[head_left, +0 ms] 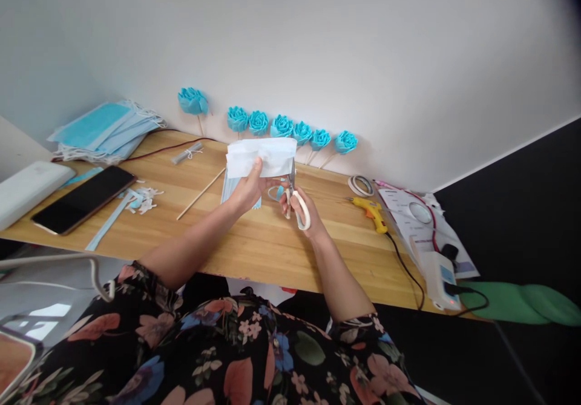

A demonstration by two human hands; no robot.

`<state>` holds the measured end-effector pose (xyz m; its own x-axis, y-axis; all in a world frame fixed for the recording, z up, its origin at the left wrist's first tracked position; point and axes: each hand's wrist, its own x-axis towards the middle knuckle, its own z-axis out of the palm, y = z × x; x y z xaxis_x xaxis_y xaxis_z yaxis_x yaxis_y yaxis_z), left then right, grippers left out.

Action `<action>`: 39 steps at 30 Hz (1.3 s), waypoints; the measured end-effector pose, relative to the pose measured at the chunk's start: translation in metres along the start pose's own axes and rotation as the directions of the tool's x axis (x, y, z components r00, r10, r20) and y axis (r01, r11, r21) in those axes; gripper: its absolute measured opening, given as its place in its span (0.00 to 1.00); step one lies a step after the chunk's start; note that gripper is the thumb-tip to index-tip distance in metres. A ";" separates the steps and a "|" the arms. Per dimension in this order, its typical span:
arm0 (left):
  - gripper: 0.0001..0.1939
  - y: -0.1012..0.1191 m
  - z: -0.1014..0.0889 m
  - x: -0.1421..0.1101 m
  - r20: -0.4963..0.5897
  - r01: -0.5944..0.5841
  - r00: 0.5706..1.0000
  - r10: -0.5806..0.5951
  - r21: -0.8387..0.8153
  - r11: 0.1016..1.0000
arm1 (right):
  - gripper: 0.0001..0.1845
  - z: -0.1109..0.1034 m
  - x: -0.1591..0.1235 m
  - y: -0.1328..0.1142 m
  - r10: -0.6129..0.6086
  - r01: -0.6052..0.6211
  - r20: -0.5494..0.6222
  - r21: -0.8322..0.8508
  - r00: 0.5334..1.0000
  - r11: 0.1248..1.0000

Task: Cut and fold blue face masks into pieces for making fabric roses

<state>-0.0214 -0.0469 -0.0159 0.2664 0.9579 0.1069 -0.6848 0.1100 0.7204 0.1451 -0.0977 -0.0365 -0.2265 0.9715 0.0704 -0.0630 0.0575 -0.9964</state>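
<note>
My left hand (249, 187) pinches a white sheet of face mask fabric (276, 154), thumb on top and fingers beneath. My right hand (306, 208) is closed round the white handles of a pair of scissors (302, 211). The scissor blades point up at the right edge of the sheet; I cannot tell whether they are cutting into it. On the table below my left hand lies a pale blue pleated piece (230, 188), partly hidden. A small blue scrap with a white loop (275, 193) shows between my hands.
Blue flowers (282, 126) on sticks lean along the wall. Stacked face masks (102, 128), a phone (86, 199), trimmed scraps (143, 199) and a wooden stick (200, 194) lie left. A yellow glue gun (370, 211), tape rolls (361, 185) and a power strip (440, 279) are right.
</note>
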 end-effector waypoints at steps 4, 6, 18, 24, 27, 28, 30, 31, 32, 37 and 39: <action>0.23 0.000 -0.001 -0.001 0.026 0.002 1.000 -0.004 0.055 0.998 | 0.37 -0.001 0.001 0.002 -0.021 0.021 -0.022 0.004 1.000 1.000; 0.21 0.001 0.001 -0.002 0.020 0.006 1.000 -0.007 0.071 0.997 | 0.38 -0.001 0.001 0.001 -0.018 0.018 -0.030 0.000 0.999 1.000; 0.20 -0.001 0.004 -0.004 0.007 0.026 1.000 -0.027 0.096 0.995 | 0.35 0.001 -0.001 -0.001 -0.029 0.029 -0.029 0.006 0.999 1.000; 0.21 -0.001 0.004 -0.004 0.019 0.025 0.999 -0.027 0.116 0.993 | 0.35 0.003 -0.002 -0.003 -0.016 0.016 -0.042 0.014 0.999 1.000; 0.23 0.000 0.004 -0.005 0.056 0.002 0.998 -0.011 0.148 0.989 | 0.32 0.004 -0.002 -0.005 -0.015 0.016 -0.055 0.020 0.998 1.000; 0.23 0.000 0.004 -0.006 0.065 -0.003 0.998 -0.007 0.152 0.988 | 0.32 0.004 -0.002 -0.005 -0.011 0.012 -0.061 0.023 0.998 1.000; 0.24 0.000 0.004 -0.006 0.075 -0.012 0.997 0.000 0.154 0.988 | 0.32 0.005 -0.002 -0.005 0.003 -0.001 -0.073 0.031 0.997 1.000; 0.25 0.000 0.004 -0.006 0.079 -0.013 0.997 0.001 0.155 0.988 | 0.33 0.005 -0.002 -0.005 0.009 -0.006 -0.081 0.033 0.997 0.999; 0.25 -0.001 0.003 -0.005 0.084 -0.012 0.996 -0.001 0.158 0.987 | 0.33 0.006 -0.002 -0.005 0.011 -0.008 -0.086 0.034 0.996 0.999; 0.29 -0.004 -0.001 -0.003 0.095 -0.020 0.995 0.001 0.193 0.981 | 0.32 0.007 -0.001 -0.005 -0.010 0.014 -0.096 0.037 0.995 0.999; 0.29 -0.005 -0.001 -0.002 0.095 -0.029 0.995 0.010 0.200 0.979 | 0.31 0.008 -0.001 -0.005 -0.019 0.023 -0.098 0.041 0.995 0.999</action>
<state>-0.0199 -0.0494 -0.0205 0.3230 0.9293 0.1790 -0.5426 0.0268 0.8396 0.1378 -0.1004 -0.0309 -0.1291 0.9881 0.0838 -0.1078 0.0701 -0.9917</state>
